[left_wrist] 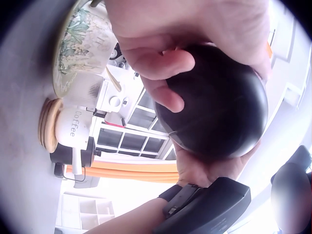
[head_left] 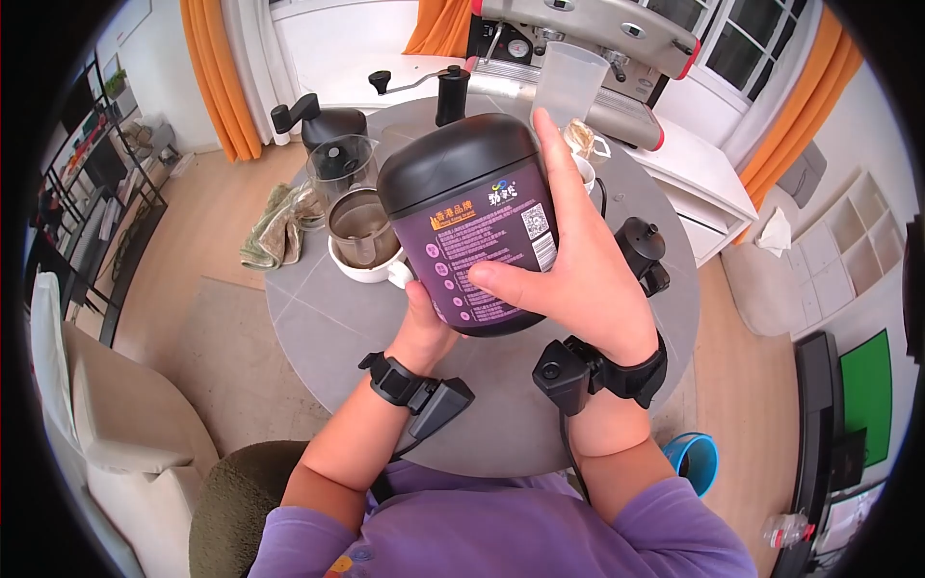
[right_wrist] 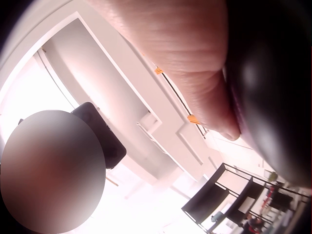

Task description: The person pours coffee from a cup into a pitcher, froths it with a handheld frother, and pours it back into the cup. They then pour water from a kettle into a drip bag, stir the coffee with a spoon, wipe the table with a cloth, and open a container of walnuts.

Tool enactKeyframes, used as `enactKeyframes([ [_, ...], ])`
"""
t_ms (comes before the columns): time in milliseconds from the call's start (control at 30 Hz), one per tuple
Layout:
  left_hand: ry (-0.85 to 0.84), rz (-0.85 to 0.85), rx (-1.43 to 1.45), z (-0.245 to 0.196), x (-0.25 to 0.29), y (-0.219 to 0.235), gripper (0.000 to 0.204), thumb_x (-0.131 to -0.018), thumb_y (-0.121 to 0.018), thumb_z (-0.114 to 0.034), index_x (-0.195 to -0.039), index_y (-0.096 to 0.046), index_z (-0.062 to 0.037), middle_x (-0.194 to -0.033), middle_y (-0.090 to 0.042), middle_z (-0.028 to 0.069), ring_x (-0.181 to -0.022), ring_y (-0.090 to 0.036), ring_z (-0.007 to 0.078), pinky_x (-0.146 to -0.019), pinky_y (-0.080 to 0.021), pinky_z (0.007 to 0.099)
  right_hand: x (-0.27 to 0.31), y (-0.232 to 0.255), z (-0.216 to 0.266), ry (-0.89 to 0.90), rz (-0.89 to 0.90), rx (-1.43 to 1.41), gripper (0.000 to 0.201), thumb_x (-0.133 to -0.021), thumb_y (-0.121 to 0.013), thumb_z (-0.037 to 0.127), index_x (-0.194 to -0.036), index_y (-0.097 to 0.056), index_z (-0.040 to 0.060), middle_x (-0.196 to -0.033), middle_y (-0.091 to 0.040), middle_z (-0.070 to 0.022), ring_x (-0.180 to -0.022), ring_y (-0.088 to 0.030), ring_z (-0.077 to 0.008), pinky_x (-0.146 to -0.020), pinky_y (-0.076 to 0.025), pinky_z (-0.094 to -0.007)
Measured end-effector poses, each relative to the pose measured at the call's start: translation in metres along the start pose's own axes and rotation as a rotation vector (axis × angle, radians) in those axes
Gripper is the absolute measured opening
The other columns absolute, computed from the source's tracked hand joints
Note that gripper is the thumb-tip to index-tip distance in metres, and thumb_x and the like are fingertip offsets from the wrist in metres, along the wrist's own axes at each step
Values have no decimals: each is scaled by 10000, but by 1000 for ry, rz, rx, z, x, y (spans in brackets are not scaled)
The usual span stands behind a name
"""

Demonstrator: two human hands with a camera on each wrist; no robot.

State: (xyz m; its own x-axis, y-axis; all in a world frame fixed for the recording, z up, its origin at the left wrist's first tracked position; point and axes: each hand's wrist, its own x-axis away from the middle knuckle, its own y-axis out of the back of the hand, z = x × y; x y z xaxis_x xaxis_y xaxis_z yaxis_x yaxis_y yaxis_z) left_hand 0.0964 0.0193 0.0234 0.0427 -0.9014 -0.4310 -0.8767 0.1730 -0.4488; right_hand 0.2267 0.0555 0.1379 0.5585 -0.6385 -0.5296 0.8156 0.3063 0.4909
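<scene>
Both hands hold a large jar (head_left: 472, 226) with a black lid and a purple printed label, tilted above the table. My left hand (head_left: 424, 328) grips it low on the left, thumb up at its side. In the left wrist view, fingers of that hand curl over the jar's rounded black end (left_wrist: 219, 107). Along the jar's right side lies my right hand (head_left: 593, 260), its thumb across the label and its fingers reaching up by the lid; the far fingers are hidden. The right wrist view shows the right thumb (right_wrist: 204, 92) against the jar.
The round grey table (head_left: 318, 308) carries a white cup (head_left: 366, 272) with a dark-tinted vessel in it, a hand grinder (head_left: 451, 96), a clear pitcher (head_left: 568, 85) and a black device (head_left: 641, 246). A cloth (head_left: 275, 231) hangs at the left edge. An espresso machine (head_left: 597, 39) stands behind.
</scene>
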Motion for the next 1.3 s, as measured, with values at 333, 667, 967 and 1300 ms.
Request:
enactKeyframes([
  [333,16,-42,45,-4,-2,-1,961,-688,-344,-788,-1337,-263,-84,-1316,-378,119,-1189,-406,256,-982,-356,403,1,2,3,-3,28,72,1084,-554,-793,239,-1388,-130,42,-1275,-401,-179,-1154,-430,-237,-960,-326,-309],
  [667,47,-63,128,0,0,3,906,-735,-296,-752,-1299,-311,-42,-1254,-449,114,-1127,-474,215,-930,-411,350,1,14,-4,-60,116,-78,1128,-515,-807,234,-1381,-115,28,-1299,-349,-219,-1211,-363,-326,-991,-311,-349],
  [967,105,-62,99,6,-1,9,865,-738,-288,-763,-1266,-358,-81,-1136,-534,58,-935,-570,108,-538,-456,185,2,28,-7,-124,198,-258,1119,-528,-813,133,-1388,-104,46,-1304,-365,-173,-1184,-395,-247,-966,-332,-330],
  [1300,158,-103,92,6,-1,8,866,-719,-245,-793,-1205,-418,-97,-958,-595,25,-629,-538,27,-351,-273,160,3,27,-9,-97,169,-177,1117,-525,-827,198,-1376,-125,21,-1283,-389,-184,-1163,-416,-256,-952,-350,-346],
])
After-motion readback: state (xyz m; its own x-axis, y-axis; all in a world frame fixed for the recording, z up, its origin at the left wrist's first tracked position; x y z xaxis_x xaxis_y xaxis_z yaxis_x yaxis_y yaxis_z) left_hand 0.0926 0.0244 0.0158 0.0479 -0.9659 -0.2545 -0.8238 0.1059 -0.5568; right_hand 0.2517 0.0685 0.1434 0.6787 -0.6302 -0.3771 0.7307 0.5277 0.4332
